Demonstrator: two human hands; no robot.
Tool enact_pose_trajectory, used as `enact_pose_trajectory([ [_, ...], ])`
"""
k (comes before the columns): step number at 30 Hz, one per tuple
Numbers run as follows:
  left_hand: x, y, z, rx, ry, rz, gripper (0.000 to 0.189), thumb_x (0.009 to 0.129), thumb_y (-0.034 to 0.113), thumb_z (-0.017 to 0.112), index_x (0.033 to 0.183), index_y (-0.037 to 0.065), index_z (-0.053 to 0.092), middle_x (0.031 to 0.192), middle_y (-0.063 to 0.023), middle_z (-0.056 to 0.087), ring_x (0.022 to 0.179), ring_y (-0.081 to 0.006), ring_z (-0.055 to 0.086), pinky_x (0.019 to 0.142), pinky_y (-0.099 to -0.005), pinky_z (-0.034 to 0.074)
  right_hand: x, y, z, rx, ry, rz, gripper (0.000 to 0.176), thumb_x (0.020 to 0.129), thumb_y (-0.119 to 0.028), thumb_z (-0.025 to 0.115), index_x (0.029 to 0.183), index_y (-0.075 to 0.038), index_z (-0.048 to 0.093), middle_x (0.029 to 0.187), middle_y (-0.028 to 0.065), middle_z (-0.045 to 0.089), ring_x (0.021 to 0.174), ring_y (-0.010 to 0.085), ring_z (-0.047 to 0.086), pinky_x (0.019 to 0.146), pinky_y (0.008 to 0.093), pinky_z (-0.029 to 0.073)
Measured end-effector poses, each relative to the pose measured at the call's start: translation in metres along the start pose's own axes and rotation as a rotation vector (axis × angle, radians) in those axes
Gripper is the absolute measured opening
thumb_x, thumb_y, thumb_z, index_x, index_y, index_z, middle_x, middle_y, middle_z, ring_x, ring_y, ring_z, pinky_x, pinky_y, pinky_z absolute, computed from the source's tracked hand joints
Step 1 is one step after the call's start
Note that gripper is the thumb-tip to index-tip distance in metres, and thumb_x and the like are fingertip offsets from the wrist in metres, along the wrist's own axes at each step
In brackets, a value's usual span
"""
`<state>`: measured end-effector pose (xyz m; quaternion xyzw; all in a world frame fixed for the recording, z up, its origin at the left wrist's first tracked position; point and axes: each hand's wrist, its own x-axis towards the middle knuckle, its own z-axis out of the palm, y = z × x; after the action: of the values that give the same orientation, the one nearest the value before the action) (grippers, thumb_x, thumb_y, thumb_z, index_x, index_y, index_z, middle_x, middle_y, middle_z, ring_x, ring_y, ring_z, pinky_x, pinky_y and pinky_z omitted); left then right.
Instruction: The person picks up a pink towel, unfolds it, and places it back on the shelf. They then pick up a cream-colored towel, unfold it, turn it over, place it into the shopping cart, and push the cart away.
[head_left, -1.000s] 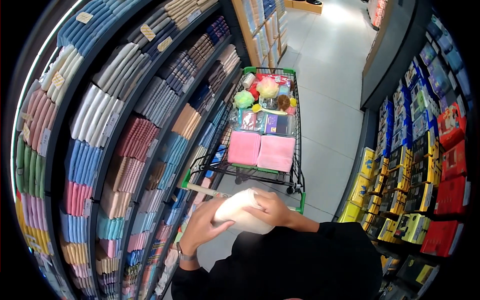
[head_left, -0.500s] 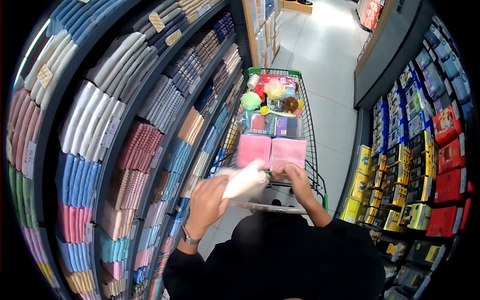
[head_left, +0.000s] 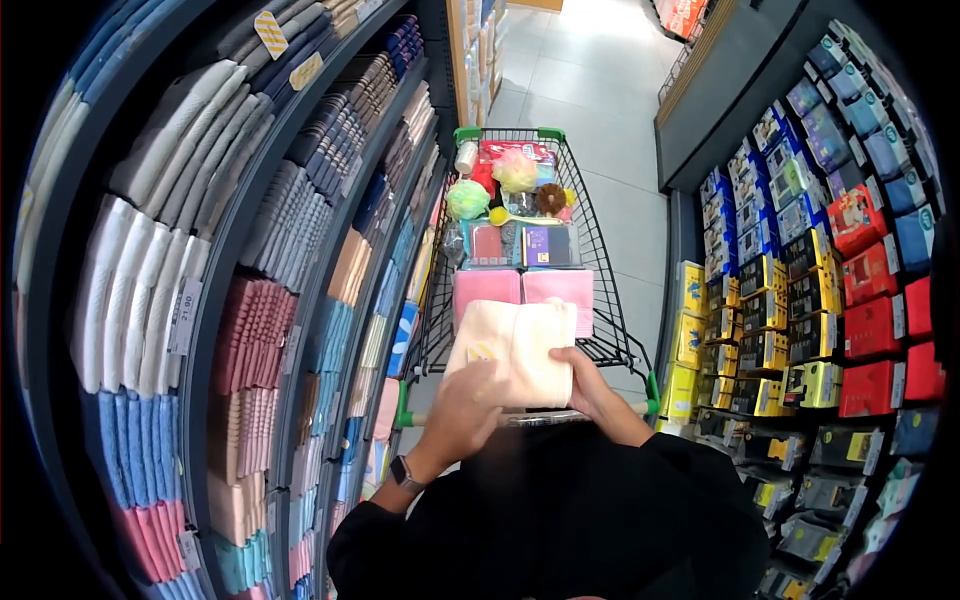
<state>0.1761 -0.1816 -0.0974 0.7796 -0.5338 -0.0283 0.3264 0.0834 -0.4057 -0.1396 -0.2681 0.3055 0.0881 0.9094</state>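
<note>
A folded cream towel (head_left: 530,350) with a yellow-striped tag is spread flat above the cart handle. My right hand (head_left: 590,388) grips its right edge, thumb on top. My left hand (head_left: 462,408), blurred by motion, lies at its lower left corner near the tag; whether its fingers grip the cloth is unclear. Just beyond, two pink towels (head_left: 487,287) lie side by side in the wire shopping cart (head_left: 597,262), partly covered by the cream one. Farther in are boxed items (head_left: 550,246), a green puff (head_left: 467,200), a yellow-pink puff (head_left: 515,171) and a brown one (head_left: 550,199).
Shelves of folded towels (head_left: 245,345) rise close on the left. On the right, a rack (head_left: 790,320) holds yellow, black, blue and red packages. Pale floor tiles (head_left: 585,95) run ahead between a wooden display and a dark panel (head_left: 700,120).
The cream towel, bunched and blurred before, is now opened flat and more to the right. My right hand has moved onto its edge. The view has shifted right.
</note>
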Motion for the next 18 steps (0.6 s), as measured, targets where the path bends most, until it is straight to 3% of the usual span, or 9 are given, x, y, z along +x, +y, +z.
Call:
enact_pose_trajectory([
  [1,-0.001,-0.010,0.000,-0.006,-0.003,0.000,0.047,0.079,0.010,0.069,0.124,0.005,0.058,0.134,-0.0164,0.052,0.127,-0.0323,0.049,0.104,-0.0412,0.039,0.003,-0.003,-0.002,0.039,0.017,-0.009,0.058,0.092,-0.022,0.053,0.140,0.005,0.034,0.133,0.0229,0.052,0.120,0.0329,0.056,0.102,0.0468,0.047],
  [4,-0.010,-0.050,0.014,-0.362,0.285,-0.448,0.057,0.085,0.020,0.069,0.135,0.002,0.048,0.138,-0.0208,0.048,0.129,-0.0356,0.047,0.105,-0.0418,0.039,0.014,-0.006,-0.012,0.053,0.002,-0.005,0.056,0.092,-0.021,0.051,0.139,0.007,0.035,0.133,0.0225,0.052,0.120,0.0326,0.057,0.101,0.0451,0.048],
  [5,-0.008,-0.059,0.023,-0.619,0.254,-0.639,0.057,0.090,0.021,0.066,0.138,-0.002,0.044,0.139,-0.0178,0.049,0.128,-0.0290,0.049,0.105,-0.0380,0.039,0.018,-0.005,-0.015,0.051,0.000,0.010,0.056,0.092,-0.021,0.051,0.139,0.007,0.035,0.133,0.0225,0.052,0.120,0.0326,0.057,0.101,0.0451,0.048],
  [6,-0.006,-0.063,0.029,-0.612,0.262,-0.654,0.057,0.090,0.021,0.066,0.138,-0.002,0.044,0.139,-0.0178,0.049,0.128,-0.0290,0.049,0.105,-0.0380,0.039,0.021,-0.004,-0.017,0.040,-0.022,0.015,0.056,0.093,-0.021,0.052,0.138,0.007,0.036,0.132,0.0221,0.053,0.119,0.0319,0.057,0.101,0.0442,0.048],
  [8,0.001,-0.071,0.044,-1.262,0.092,-0.926,0.054,0.095,0.020,0.061,0.140,-0.003,0.041,0.136,-0.0138,0.052,0.125,-0.0223,0.051,0.104,-0.0334,0.040,0.032,-0.005,-0.021,0.041,-0.050,0.021,0.055,0.093,-0.020,0.053,0.137,0.008,0.037,0.132,0.0216,0.054,0.119,0.0311,0.057,0.100,0.0432,0.049],
  [10,-0.003,-0.084,0.071,-1.352,0.039,-0.982,0.050,0.097,0.013,0.055,0.142,-0.001,0.039,0.135,-0.0133,0.052,0.121,-0.0194,0.053,0.101,-0.0314,0.044,0.039,-0.007,-0.028,-0.065,-0.042,0.020,0.054,0.094,-0.020,0.057,0.136,0.008,0.040,0.131,0.0202,0.055,0.118,0.0285,0.058,0.099,0.0407,0.050],
  [12,0.008,-0.083,0.076,-1.428,0.171,-1.023,0.049,0.096,0.012,0.056,0.141,-0.001,0.039,0.131,-0.0127,0.055,0.118,-0.0189,0.056,0.100,-0.0319,0.045,0.045,-0.013,-0.036,-0.098,-0.040,0.027,0.051,0.095,-0.022,0.059,0.135,0.007,0.043,0.129,0.0182,0.057,0.115,0.0254,0.060,0.096,0.0380,0.051],
  [14,0.018,-0.089,0.082,-1.378,0.218,-0.951,0.046,0.095,0.009,0.057,0.137,-0.001,0.042,0.128,-0.0126,0.057,0.115,-0.0185,0.058,0.098,-0.0311,0.046,0.060,-0.012,-0.053,-0.258,0.003,0.055,0.049,0.097,-0.022,0.057,0.134,0.007,0.044,0.127,0.0171,0.057,0.112,0.0236,0.061,0.094,0.0360,0.052],
  [18,0.033,-0.104,0.095,-1.161,0.233,-0.967,0.037,0.094,0.009,0.059,0.128,-0.002,0.051,0.121,-0.0100,0.061,0.110,-0.0143,0.058,0.095,-0.0276,0.046,0.075,-0.008,-0.073,-0.171,0.050,0.118,0.050,0.097,-0.021,0.058,0.138,0.002,0.042,0.130,0.0146,0.057,0.113,0.0214,0.060,0.095,0.0353,0.051],
])
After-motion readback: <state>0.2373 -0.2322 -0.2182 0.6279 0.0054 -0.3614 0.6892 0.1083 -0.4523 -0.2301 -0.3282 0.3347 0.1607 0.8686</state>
